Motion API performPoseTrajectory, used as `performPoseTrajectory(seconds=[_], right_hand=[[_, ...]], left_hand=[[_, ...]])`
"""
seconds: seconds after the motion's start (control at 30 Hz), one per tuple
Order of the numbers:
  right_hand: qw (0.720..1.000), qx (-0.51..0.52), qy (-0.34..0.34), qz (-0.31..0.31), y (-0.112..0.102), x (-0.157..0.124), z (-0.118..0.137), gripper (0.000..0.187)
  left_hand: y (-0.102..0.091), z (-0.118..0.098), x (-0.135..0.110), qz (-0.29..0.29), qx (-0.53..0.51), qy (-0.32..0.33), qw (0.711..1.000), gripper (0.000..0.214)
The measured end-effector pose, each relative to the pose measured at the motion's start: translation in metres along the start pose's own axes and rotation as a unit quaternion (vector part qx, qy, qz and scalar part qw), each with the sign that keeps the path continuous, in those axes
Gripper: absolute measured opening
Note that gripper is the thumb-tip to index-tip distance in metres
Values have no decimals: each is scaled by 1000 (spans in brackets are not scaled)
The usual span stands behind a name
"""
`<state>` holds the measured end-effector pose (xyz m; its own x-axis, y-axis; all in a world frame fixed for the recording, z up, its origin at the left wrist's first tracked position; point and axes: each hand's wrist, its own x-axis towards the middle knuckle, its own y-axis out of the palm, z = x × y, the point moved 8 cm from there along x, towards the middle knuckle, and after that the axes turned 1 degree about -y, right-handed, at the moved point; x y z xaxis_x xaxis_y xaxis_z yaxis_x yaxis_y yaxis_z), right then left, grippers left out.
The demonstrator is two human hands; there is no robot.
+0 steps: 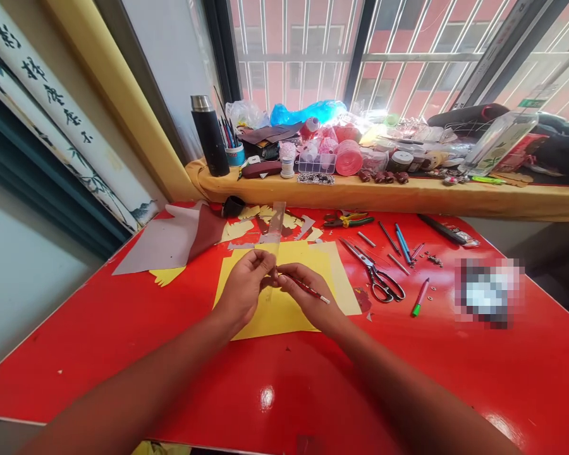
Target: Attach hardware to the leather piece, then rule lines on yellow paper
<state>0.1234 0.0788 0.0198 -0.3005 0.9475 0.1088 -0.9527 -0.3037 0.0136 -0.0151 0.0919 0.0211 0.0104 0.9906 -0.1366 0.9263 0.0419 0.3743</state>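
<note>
My left hand (243, 289) pinches the lower part of a clear plastic ruler (275, 229) between thumb and fingers, and the ruler stands tilted up from the paper. My right hand (307, 297) grips a slim red-handled tool (310, 291) with a pale end; it may be a pencil or a craft knife. Its tip lies against the ruler, close to my left fingers, and my hands nearly touch there. Both hands hover over a yellow paper sheet (275, 309), which rests partly on a cream sheet (344, 284) on the red table (265, 392).
Scissors (379, 279), pliers (348, 218), a green marker (420, 297) and several pens lie to the right. Grey-brown sheets (164, 237) and yellow scraps lie at the back left. A yellow window ledge (360, 194) holds a black flask (210, 136) and crowded supplies.
</note>
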Motion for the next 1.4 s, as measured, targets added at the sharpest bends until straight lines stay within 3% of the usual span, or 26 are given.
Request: performPoseTrajectory(seconds=[0.23, 0.37, 0.47, 0.57, 0.63, 0.73, 0.93, 1.07, 1.2, 1.4], right_hand=[[999, 47, 5, -11, -9, 2, -15, 37], [1000, 17, -20, -12, -20, 3, -8, 34], [998, 7, -7, -64, -45, 5, -6, 30], [995, -16, 9, -95, -71, 5, -4, 31], [995, -27, 9, -97, -85, 3, -4, 33], [995, -50, 21, -88, -99, -2, -11, 33], [978, -181, -10, -105, -118, -11, -25, 30], [941, -308, -87, -114, -114, -17, -10, 22], [901, -381, -185, -94, -89, -28, 10, 18], [870, -439, -224, 19, -54, -34, -1, 22]], left_hand=[[16, 18, 5, -49, -55, 19, 997, 54], [17, 13, 5, -43, 15, 33, 998, 45], [7, 1, 1, -36, 100, 56, 993, 37], [-3, 4, -1, 19, 121, -12, 992, 36], [-18, 2, -2, 5, 104, -35, 994, 41], [-45, -9, 2, -47, 97, -11, 994, 42], [-73, 4, 10, -28, 283, 0, 959, 44], [-70, 17, 3, -34, 364, 39, 930, 34], [-52, 26, -10, -13, 396, 62, 916, 25], [-33, 29, -14, 33, 528, 115, 841, 18]])
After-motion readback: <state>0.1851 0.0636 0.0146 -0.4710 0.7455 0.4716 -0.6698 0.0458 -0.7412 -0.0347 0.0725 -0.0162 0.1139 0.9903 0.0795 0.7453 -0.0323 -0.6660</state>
